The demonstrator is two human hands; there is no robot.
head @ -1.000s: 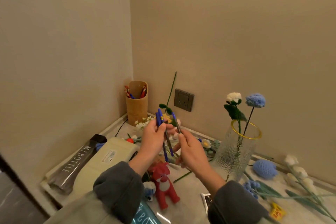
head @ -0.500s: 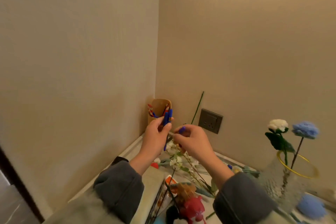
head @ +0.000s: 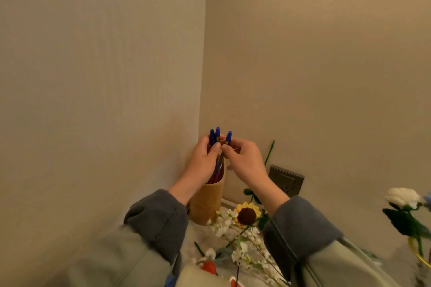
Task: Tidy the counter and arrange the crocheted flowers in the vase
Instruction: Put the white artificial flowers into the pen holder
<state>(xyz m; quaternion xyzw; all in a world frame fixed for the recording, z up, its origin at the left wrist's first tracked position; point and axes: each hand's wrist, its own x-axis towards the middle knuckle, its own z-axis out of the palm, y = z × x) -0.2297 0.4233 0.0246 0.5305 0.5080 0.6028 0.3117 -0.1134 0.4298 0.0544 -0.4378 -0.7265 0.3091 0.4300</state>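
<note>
Nearest to you, both grey cuffed sleeves (head: pixel 161 221) reached forward from the bottom of the view over a pale counter (head: pixel 193 237) strewn with crocheted flowers: a spray of small white crocheted blossoms on green stems (head: pixel 233 237) and, just behind it, a yellow crocheted sunflower with a dark brown centre (head: pixel 246 215). At the right edge, a white crocheted rose (head: pixel 403 197) stood above the thin yellow rim of the glass vase (head: pixel 416 253), mostly cut off by the frame. Further out, your left hand (head: pixel 202 163) was closed around a bundle of blue-capped pens (head: pixel 217 141), caps up, their lower ends already inside the mouth of the tan cylindrical pen holder (head: pixel 206 202), which stood in the corner close to both walls. Your right hand (head: pixel 245 161) pinched one more blue-capped pen with thumb and forefinger, right beside the bundle. To do this step well, you likely needed to keep the pens upright and together, lower them until the tips met the bottom, and only then loosen both hands, so nothing tipped the holder or fell among the flowers. Beyond your hands, a dark grey wall socket (head: pixel 286 180) sat on the right wall, with a bare green stem (head: pixel 269 153) leaning beside it. No brand, label or writing could be read; a small yellow mark on the pen caps was too small to make out.
</note>
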